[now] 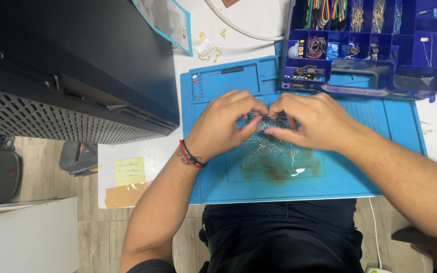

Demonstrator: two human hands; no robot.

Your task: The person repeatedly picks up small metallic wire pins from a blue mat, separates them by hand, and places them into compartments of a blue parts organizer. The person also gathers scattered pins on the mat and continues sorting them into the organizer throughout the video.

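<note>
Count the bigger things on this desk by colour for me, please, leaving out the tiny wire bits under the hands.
Blue: 2, the work mat and the compartment box
Yellow: 1, the sticky note
Black: 1, the machine case
White: 1, the cable
Total: 5

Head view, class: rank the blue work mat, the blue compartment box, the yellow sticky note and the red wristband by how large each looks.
1. Blue work mat, clearly largest.
2. Blue compartment box, partly cut off by the frame edge.
3. Yellow sticky note.
4. Red wristband on the left hand, smallest.
</note>
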